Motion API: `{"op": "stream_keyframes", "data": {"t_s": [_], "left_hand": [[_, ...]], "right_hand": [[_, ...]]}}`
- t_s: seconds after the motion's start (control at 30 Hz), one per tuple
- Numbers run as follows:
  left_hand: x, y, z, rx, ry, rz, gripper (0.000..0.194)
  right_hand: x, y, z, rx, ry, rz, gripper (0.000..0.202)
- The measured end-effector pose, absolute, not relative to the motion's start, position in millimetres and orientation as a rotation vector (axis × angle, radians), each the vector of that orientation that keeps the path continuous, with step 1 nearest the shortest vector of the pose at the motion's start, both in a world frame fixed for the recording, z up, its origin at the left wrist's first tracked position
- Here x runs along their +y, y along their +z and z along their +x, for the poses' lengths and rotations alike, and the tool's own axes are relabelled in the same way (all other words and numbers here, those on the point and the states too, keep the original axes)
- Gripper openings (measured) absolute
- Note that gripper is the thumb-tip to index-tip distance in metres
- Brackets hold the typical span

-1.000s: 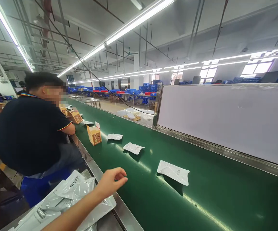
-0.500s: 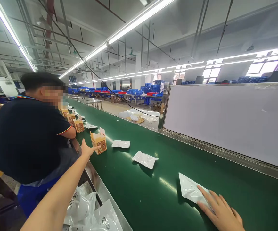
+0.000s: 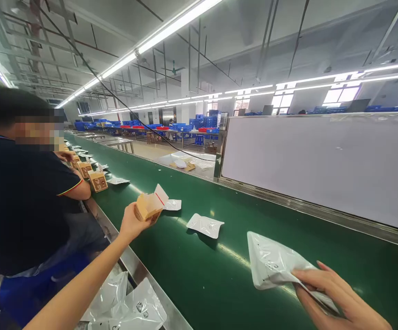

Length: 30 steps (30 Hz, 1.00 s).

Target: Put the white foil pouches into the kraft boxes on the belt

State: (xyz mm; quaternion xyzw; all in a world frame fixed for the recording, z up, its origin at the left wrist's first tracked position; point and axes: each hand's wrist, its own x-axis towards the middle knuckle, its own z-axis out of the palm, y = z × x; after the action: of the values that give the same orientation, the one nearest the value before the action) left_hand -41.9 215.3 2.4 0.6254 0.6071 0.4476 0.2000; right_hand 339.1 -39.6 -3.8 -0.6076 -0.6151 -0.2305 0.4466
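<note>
The small cardboard box [image 3: 146,207] sits in the left hand [image 3: 133,223], lifted just above the green conveyor belt [image 3: 219,275], its white flap open and tilted up to the right; the fingers curl under and around its near side, so the bottom of the box is hidden. The right hand [image 3: 336,298] grips a white plastic pouch [image 3: 271,263] by its near edge, thumb on top and fingers below, holding it raised off the belt; the wrist is cut off by the lower frame edge, and the print on the pouch is too faint to read. Between the two hands a second white pouch [image 3: 205,225] lies flat on the belt, and a third [image 3: 173,204] lies just behind the box, partly covered by its flap. Farther along the belt stand more cardboard boxes [image 3: 97,180], small and hard to make out. At the left a co-worker in a dark shirt [image 3: 16,201] leans against the belt's metal edge. A heap of packaged pouches [image 3: 130,307] lies below the belt rim, cut off at the bottom. A white panel [image 3: 323,165] runs along the far side.
</note>
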Motion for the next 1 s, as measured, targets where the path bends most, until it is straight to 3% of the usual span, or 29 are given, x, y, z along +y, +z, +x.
{"op": "stream_keyframes", "data": {"t_s": [0.07,0.17,0.27,0.4,0.6,0.73,0.87,1.0], "left_hand": [[171.0,10.3,-15.9,1.537,1.15,1.893,0.064],[104.7,19.3,23.7,1.242,0.962,2.056,0.059],[57.1,23.6,52.6,1.095,0.925,2.067,0.053],[28.5,20.0,72.0,1.094,1.034,2.06,0.058],[9.1,6.1,93.9,0.925,1.141,2.553,0.063],[0.6,-1.6,112.3,0.898,1.206,2.638,0.062],[-5.8,-5.6,127.3,1.02,1.349,2.608,0.066],[-12.9,-11.6,137.0,1.028,1.324,2.518,0.064]], "right_hand": [[-45.0,34.3,300.2,-1.473,-0.471,-1.275,0.009],[-43.2,69.4,253.8,-1.459,-0.538,-1.035,0.024],[-39.5,69.7,237.9,-1.577,-0.67,-1.003,0.023],[-43.5,46.2,250.2,-1.96,-0.644,-1.027,0.022],[-68.2,36.9,272.3,-2.269,-0.007,-1.225,0.026],[-80.2,39.7,280.9,-2.212,0.575,-1.32,0.073],[-75.1,27.1,292.2,-1.842,0.847,-1.252,0.058],[-78.1,12.6,308.1,-1.418,1.133,-1.133,0.069]]}}
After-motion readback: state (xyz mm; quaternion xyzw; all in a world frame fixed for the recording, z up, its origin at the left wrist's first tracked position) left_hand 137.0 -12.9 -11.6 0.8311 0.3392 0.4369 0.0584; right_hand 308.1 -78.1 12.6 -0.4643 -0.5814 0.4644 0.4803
